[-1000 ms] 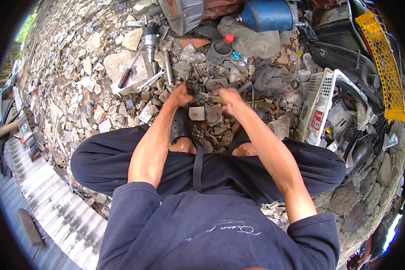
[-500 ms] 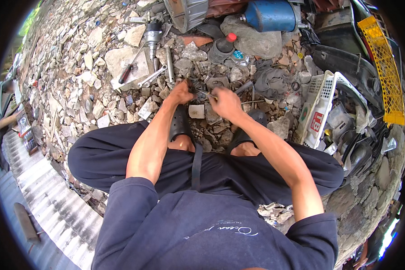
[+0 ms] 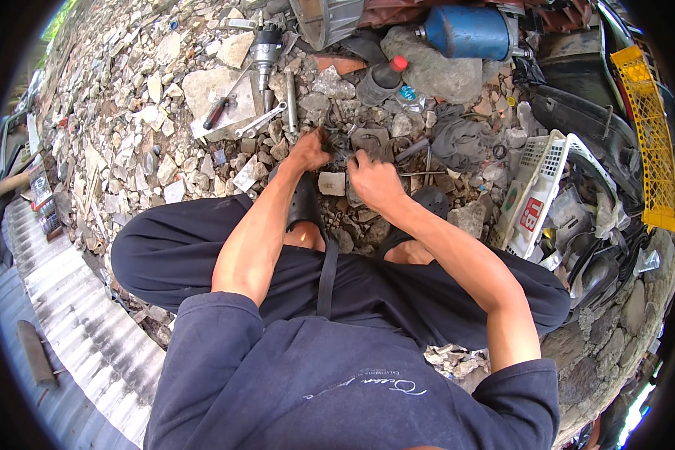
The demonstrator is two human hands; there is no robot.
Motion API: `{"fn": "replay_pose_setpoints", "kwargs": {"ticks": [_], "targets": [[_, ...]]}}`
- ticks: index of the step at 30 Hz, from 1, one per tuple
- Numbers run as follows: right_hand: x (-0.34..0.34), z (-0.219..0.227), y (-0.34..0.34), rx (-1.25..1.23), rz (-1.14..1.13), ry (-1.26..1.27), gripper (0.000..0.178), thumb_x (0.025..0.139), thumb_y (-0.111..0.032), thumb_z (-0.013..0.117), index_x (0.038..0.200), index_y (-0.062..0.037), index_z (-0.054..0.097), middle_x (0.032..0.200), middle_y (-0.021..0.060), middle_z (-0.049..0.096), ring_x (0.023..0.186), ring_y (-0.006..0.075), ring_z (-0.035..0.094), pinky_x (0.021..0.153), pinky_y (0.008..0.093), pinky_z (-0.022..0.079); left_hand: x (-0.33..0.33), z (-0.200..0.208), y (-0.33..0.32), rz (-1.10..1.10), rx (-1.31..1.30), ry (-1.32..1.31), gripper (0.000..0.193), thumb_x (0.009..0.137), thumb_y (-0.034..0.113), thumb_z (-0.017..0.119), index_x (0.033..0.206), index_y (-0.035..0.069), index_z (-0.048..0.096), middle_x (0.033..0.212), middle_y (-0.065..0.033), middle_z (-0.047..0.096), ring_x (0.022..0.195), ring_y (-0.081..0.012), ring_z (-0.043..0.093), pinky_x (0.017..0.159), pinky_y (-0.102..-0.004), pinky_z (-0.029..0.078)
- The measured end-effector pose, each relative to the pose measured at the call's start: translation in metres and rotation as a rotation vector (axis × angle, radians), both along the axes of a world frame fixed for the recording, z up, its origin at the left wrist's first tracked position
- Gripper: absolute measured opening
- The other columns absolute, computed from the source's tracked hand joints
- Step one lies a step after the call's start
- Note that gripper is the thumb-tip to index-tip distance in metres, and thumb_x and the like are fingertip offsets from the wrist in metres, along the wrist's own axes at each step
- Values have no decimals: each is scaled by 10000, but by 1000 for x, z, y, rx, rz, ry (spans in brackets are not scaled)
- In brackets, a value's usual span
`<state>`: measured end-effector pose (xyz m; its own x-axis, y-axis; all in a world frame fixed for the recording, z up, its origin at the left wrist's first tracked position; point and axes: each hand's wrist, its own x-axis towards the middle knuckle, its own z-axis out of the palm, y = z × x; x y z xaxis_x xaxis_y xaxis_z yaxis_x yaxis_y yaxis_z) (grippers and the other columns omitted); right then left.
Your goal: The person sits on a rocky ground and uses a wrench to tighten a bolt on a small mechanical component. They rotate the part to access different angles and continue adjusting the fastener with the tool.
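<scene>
At the bottom of the frame sits the person's dark blue sweatshirt [image 3: 337, 382], with dark trousers [image 3: 367, 281] over crossed legs above it; both bare forearms reach up to the centre; the left hand [image 3: 309, 152] is clenched on a small dark metal part [image 3: 341, 144] lying on the rubble ground [image 3: 112, 135], and the right hand [image 3: 373, 180] grips the same part from below, though how much it holds is hidden by the fingers; the work looks mid-way, the part not yet freed or set aside, as far as I can judge; beyond, in the upper centre, lie a wrench [image 3: 261, 120], a red-handled screwdriver [image 3: 219, 111] and a red-capped bottle [image 3: 379, 79]; a white basket [image 3: 540, 187] stands at right; a blue canister [image 3: 469, 31] lies at top.
</scene>
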<state>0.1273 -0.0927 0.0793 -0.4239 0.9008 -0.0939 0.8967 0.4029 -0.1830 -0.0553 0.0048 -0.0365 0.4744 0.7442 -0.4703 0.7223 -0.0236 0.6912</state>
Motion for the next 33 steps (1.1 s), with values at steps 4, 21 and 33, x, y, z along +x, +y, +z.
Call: {"fn": "replay_pose_setpoints", "kwargs": {"ticks": [4, 21, 33], "targets": [[1, -3, 10, -376, -543, 325, 320, 850, -271, 609, 943, 30, 663, 914, 243, 653, 817, 416, 664, 741, 471, 535, 2, 3, -3, 9, 27, 41, 567, 698, 289, 738, 1153, 3, 556, 1117, -223, 643, 1127, -389, 553, 1060, -434, 356], [15, -1, 1, 15, 31, -13, 268, 782, -139, 597, 1020, -22, 634, 834, 159, 631, 741, 358, 680, 649, 430, 551, 0, -2, -1, 51, 20, 70, 620, 653, 292, 811, 1152, 9, 578, 1093, -191, 648, 1068, -347, 580, 963, -399, 442], [12, -16, 23, -622, -836, 551, 474, 784, -429, 684, 908, 29, 673, 892, 292, 672, 918, 386, 664, 795, 462, 506, -1, -3, 3, 20, 25, 13, 631, 650, 271, 821, 1146, -18, 557, 1085, -182, 638, 1040, -302, 595, 917, -392, 467]]}}
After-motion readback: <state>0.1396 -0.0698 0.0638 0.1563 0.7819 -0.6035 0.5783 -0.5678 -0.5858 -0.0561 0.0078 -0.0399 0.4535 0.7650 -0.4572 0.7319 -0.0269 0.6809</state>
